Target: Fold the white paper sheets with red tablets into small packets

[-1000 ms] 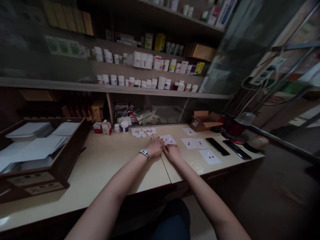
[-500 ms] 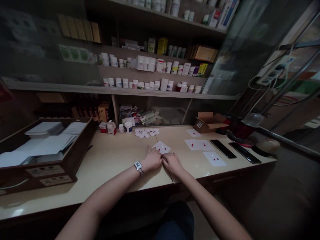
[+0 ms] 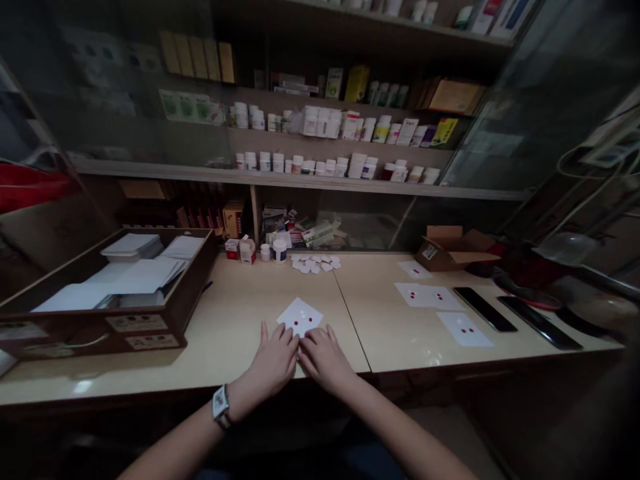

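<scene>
A small white sheet of paper (image 3: 301, 309), turned corner toward me, lies on the counter with red and white pills on it. At its near corner my left hand (image 3: 274, 358) has fingertips on the paper's edge, index finger pointing outward, and a watch (image 3: 221, 404) on the wrist. My right hand (image 3: 326, 358) meets it there, fingers curled and thumb tucked in at the same corner. Both hands seem to pinch that corner, which they partly hide. More paper sheets (image 3: 465, 337) with pills lie to the right. Small folded white packets (image 3: 315, 264) are heaped behind.
On the left stands a brown drawer (image 3: 150, 325) of white paper. Small medicine boxes (image 3: 247, 251) and a white jar (image 3: 279, 251) stand at the back. A cardboard box (image 3: 445, 257) and two dark phones (image 3: 485, 309) are on the right. Shelves (image 3: 320, 183) of bottles rise behind.
My hands and the paper have moved left along the counter and nearer to me. The hands sit at the near corner, with the pills in plainer view. The camera view has shifted left.
</scene>
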Tool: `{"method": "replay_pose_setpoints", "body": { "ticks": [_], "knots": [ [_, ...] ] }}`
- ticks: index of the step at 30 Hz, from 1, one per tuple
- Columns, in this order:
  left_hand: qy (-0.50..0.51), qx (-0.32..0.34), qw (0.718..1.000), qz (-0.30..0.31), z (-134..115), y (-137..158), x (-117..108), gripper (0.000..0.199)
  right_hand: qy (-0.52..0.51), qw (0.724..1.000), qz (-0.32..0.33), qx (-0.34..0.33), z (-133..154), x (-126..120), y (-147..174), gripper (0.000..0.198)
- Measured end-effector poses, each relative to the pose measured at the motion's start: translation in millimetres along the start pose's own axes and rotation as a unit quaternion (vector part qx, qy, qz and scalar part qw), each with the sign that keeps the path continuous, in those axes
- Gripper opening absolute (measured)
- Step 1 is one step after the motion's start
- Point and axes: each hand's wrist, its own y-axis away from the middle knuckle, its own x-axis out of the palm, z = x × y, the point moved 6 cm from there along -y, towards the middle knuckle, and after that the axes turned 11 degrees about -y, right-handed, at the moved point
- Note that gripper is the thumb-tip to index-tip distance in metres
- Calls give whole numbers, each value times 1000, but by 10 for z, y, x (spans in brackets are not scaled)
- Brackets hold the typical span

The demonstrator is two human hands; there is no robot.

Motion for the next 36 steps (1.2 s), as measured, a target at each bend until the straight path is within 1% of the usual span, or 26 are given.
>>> {"method": "replay_pose_setpoints", "body": {
  "ticks": [5, 9, 13, 17, 19, 22, 26, 31, 36],
  "knots": [
    [13, -25, 1000, 3, 137, 255, -7, 37, -17, 999, 1, -27, 186, 114, -22, 27],
    [24, -32, 999, 1, 180, 320, 20, 37, -22, 999, -16, -32, 228, 181, -13, 26],
    [33, -36, 999, -13, 184, 309, 28, 35, -28, 999, -18, -28, 187, 156, -28, 25],
    [38, -45, 998, -19, 196, 275, -13, 30, -17, 999, -39, 9, 51, 60, -88, 30],
    [38, -47, 998, -14, 210, 254, -32, 27, -10, 999, -35, 19, 6, 53, -121, 33],
    [28, -39, 999, -7, 225, 219, -38, 28, -9, 1000, -27, 13, -2, 73, -160, 36],
    [15, -36, 999, -4, 239, 182, 11, 41, -4, 1000, -23, 8, 9, 102, -200, 35],
    [8, -36, 999, 0, 236, 141, 44, 41, -10, 1000, -12, -3, 25, 142, -238, 36],
    [16, -31, 999, 16, 252, 92, -21, 39, -35, 999, 1, -7, 18, 116, -255, 34]
  ]
}}
